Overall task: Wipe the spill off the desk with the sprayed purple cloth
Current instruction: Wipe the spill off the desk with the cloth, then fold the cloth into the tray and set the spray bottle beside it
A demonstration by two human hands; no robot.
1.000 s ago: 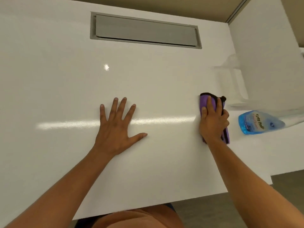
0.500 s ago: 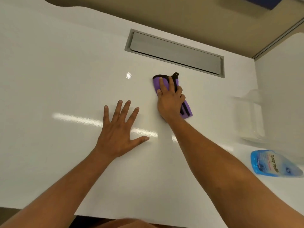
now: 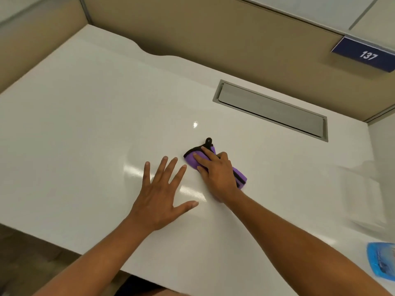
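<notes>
Head view: my right hand (image 3: 215, 174) lies flat on the purple cloth (image 3: 190, 160), fingers extended and pressing it against the white desk (image 3: 85, 129); not clenched around it, palm down on top. The cloth is folded, black-edged, with a small black loop (image 3: 208, 141) sticking out at its far end; it sits near the middle of the desk, on my side of the grey recessed panel (image 3: 271, 110) and just right of my left hand (image 3: 163, 193). Left hand released, fingers spread, palm flat on the desk, holding nothing, apart from the cloth. Glossy light streaks on the surface between the two hands; cannot tell whether any is liquid. Blue bottle (image 3: 382, 265) at the right edge, partly cut off. Blue sign reading 137 (image 3: 366, 55) on the partition, far right.
</notes>
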